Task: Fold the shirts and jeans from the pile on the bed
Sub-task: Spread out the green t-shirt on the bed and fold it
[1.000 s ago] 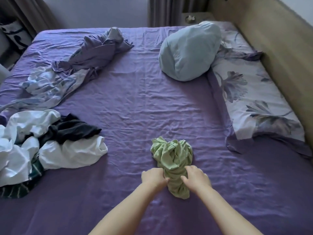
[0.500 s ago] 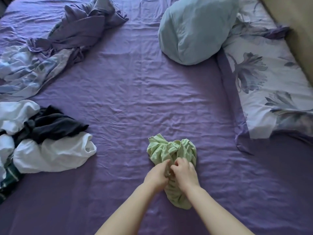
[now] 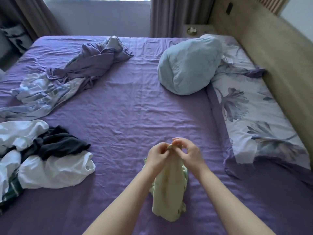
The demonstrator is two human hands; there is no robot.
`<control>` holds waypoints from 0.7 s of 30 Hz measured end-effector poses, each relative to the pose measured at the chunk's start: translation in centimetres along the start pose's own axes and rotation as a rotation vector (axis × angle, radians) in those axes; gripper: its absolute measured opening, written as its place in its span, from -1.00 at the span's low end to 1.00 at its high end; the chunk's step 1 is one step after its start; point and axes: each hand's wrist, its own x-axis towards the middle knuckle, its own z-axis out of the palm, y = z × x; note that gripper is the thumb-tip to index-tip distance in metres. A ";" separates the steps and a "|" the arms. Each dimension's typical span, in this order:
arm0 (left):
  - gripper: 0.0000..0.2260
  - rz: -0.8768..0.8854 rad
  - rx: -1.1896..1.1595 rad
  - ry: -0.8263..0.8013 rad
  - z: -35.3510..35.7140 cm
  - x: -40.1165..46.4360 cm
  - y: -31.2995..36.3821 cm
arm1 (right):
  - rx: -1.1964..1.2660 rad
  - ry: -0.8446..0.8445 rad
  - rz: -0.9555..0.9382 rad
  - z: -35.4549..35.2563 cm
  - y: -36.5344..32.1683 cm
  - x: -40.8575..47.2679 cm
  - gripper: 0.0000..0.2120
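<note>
The pale green shirt (image 3: 166, 192) hangs bunched between the two forearms, its top edge pinched up at the fingertips and its lower end drooping to the purple sheet (image 3: 128, 116) near the bed's near edge. The left hand (image 3: 156, 157) has its fingers curled in, gripping the cloth at the top; the right hand (image 3: 189, 153) pinches the same edge with thumb and forefinger, its other fingers loosely bent. The two hands are almost touching over that top hem.

Ahead of the shirt there's a broad stretch of wrinkled sheet, open all the way to the far side. Off to the left, near the bed's left edge, sits the pile (image 3: 39, 158): white garments with a dark one on top and a striped green piece at the bottom, well apart from the shirt. Beyond it a twisted purple and floral cover (image 3: 71, 77) runs diagonally towards the far edge. To the right, a light blue pillow (image 3: 188, 65) leans on a floral pillow (image 3: 254, 116), which lies along the wooden headboard (image 3: 277, 61). Curtains (image 3: 174, 16) hang past the far edge.
</note>
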 end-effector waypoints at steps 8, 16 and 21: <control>-0.89 0.248 0.023 0.007 -4.9 0.2 11.9 | 0.045 -0.170 -0.099 -5.8 -9.2 1.7 -0.73; -0.72 0.221 0.176 -0.152 -6.9 -3.5 15.0 | -0.024 0.000 -0.360 -11.7 -17.8 1.8 -0.93; -0.91 0.207 0.122 -0.012 -6.3 -5.1 16.8 | -0.018 0.062 -0.460 -15.3 -22.0 0.8 -0.92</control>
